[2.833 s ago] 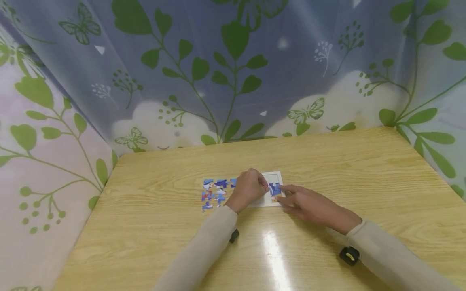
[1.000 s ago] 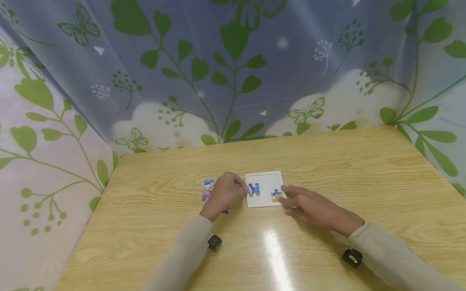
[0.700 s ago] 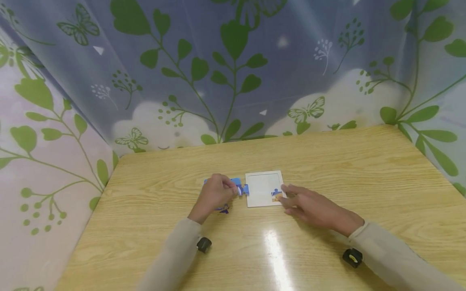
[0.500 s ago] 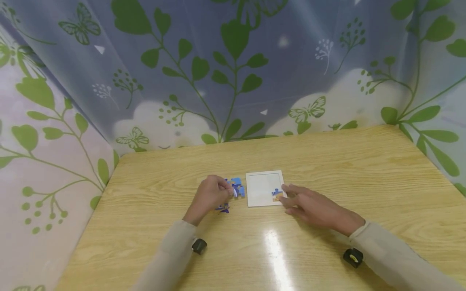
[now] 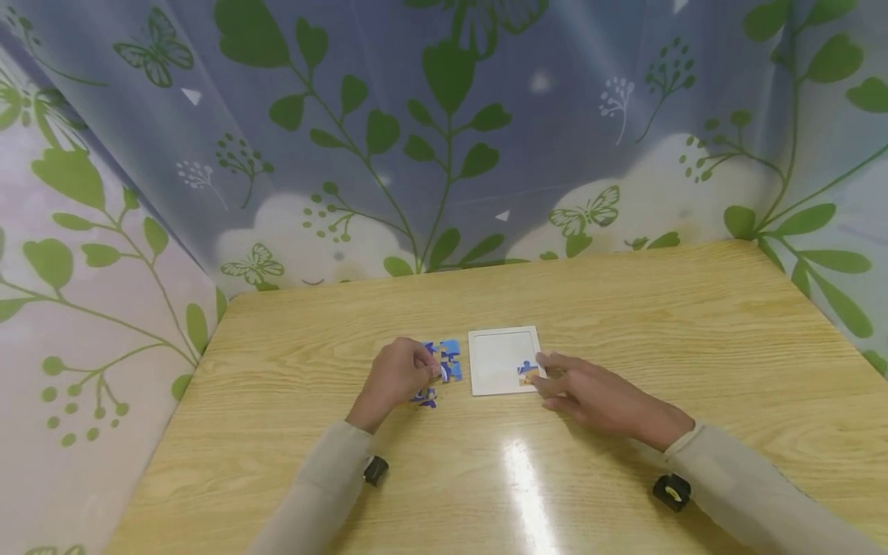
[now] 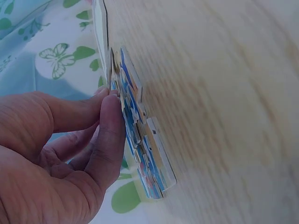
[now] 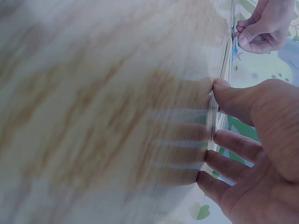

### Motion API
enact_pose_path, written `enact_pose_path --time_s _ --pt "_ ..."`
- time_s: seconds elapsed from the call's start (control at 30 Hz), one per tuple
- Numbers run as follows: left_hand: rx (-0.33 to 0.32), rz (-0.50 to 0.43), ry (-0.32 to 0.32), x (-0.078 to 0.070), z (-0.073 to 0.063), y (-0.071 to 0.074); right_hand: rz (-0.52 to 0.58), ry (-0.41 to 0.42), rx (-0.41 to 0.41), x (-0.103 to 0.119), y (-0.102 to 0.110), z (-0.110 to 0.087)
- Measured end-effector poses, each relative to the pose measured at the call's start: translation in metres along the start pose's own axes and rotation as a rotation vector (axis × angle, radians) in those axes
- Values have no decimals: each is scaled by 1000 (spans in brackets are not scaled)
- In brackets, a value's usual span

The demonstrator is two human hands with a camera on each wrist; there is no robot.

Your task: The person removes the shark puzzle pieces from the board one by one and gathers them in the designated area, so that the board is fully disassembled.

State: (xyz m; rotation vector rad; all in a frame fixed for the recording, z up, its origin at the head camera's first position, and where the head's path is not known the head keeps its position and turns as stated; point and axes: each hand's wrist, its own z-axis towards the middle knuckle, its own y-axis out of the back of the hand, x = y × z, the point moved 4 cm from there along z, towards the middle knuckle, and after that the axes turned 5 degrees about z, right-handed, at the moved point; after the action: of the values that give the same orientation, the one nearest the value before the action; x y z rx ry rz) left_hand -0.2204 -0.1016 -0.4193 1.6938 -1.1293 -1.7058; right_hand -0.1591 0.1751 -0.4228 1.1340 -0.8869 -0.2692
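Note:
My left hand [image 5: 397, 379] pinches a blue-and-white jigsaw piece [image 5: 447, 373] between thumb and fingertips. It is low over a cluster of loose jigsaw pieces [image 6: 135, 107], several of which the hand hides in the head view. To the right lies a square white puzzle tray [image 5: 494, 391] with a raised border. One blue-and-orange jigsaw piece [image 5: 526, 370] sits in its lower right corner. The fingers of my right hand [image 5: 595, 395] rest along the tray's right edge, thumb lower and beside the corner piece. In the right wrist view the fingers [image 7: 233, 165] are spread and fairly straight.
The wooden table [image 5: 624, 316] bears the tray and the pieces. A blue curtain [image 5: 388, 116] with green leaves and butterflies stands behind it, and similar cloth hangs at both sides. A bright light reflection [image 5: 527, 493] shows near the front.
My left hand has carried the jigsaw piece from over the tray's right side, leftward past its left edge, to the loose pieces. My right hand has stayed at the tray's right edge.

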Motion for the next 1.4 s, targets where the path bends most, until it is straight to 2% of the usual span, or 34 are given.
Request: enact_pose_path --time_s 0.4,0.7,0.97,1.13,1.4 --pt "-17 43 -23 -5 0 1 8 -17 10 0 0 -1" --pt "-24 38 -108 -22 2 -2 1 -33 16 0 0 -1" --pt "4 9 -163 -48 9 -17 2 -41 17 0 0 -1" --pt "23 18 -197 -63 13 -32 -3 -33 12 -1 0 0" --pt "72 17 -197 -81 18 -53 6 -21 10 -2 0 0"
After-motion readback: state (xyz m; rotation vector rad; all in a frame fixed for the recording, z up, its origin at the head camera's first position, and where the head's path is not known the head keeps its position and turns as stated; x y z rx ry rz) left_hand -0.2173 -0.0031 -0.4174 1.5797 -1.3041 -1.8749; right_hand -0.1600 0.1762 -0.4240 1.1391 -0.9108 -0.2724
